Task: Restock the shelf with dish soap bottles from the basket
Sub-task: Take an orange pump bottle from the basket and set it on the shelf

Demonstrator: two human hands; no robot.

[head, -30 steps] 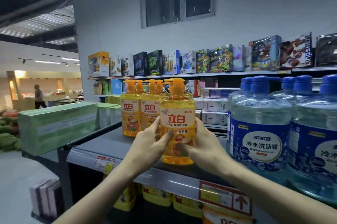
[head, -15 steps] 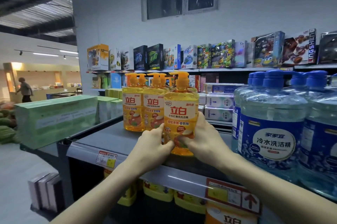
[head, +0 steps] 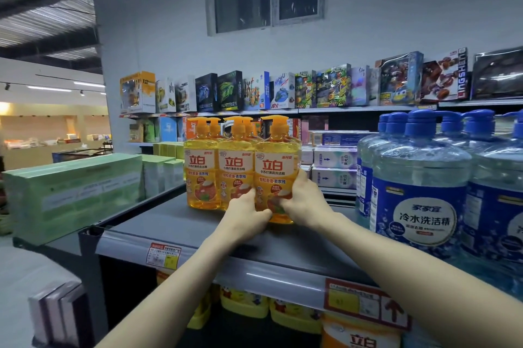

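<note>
- soap bottle (head: pixel 276 172) stands upright on the shelf (head: pixel 175 223), just beside a row of yellow bottles (head: pixel 219 175) at its 9 o'clock.
- left hand (head: pixel 246 216) grips its base from 7 o'clock, thumb up on the label.
- right hand (head: pixel 304 200) grips from 4 o'clock, thumb in front, fingers (head: pixel 302 177) wrapped behind.
- blue jugs (head: pixel 418 192) at 3 o'clock, apart.

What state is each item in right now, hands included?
Shelf: partly stocked.
Front yellow bottle: upright on it, gripped low on both sides.
Left hand: grips its lower left.
Right hand: grips its lower right.
Other yellow bottles: upright in a row, pumps on.
Blue jugs: upright, capped.
</note>
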